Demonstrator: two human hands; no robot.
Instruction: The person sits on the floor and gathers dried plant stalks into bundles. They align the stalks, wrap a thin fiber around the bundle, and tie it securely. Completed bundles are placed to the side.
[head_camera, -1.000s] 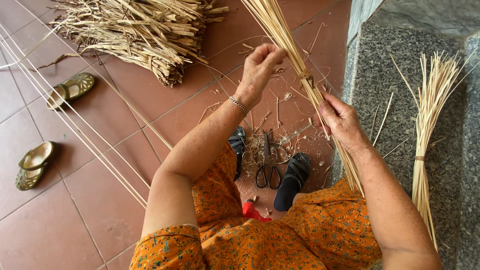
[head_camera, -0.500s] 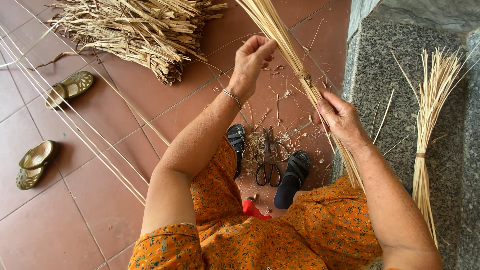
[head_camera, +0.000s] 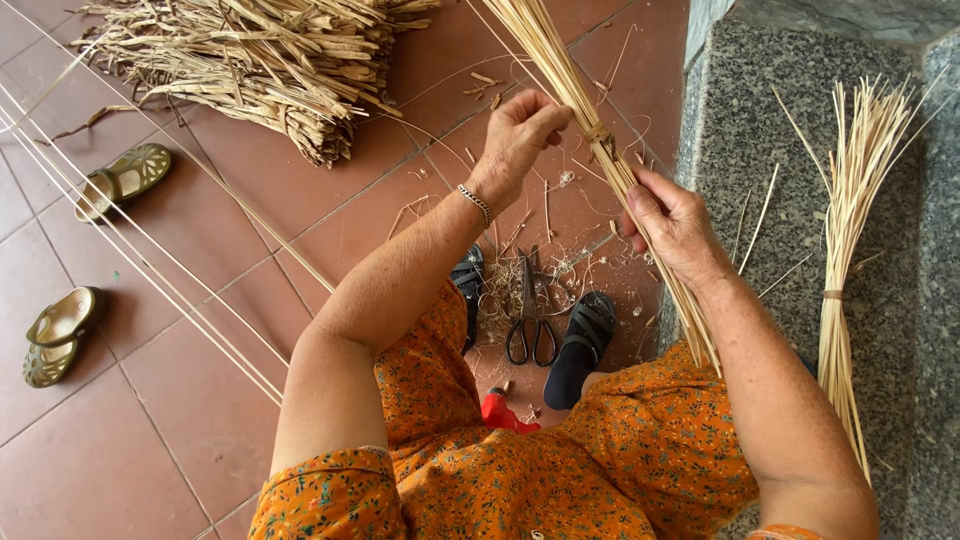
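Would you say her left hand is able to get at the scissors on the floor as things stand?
Probably yes: the scissors lie uncovered between her sandals, below the left hand, with nothing between. That hand would first have to let go of the straw bundle.

Scissors (head_camera: 532, 318) and straw scraps (head_camera: 505, 290) clutter the floor beneath; left tiles (head_camera: 180, 400) open.

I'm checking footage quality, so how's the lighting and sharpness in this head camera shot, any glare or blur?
Head view: soft, even daylight, no glare on the floor tiles; only faint shadows under the scissors; both hands, left and right, look sharp on the straw bundle; straight tile lines bend slightly toward the edges.
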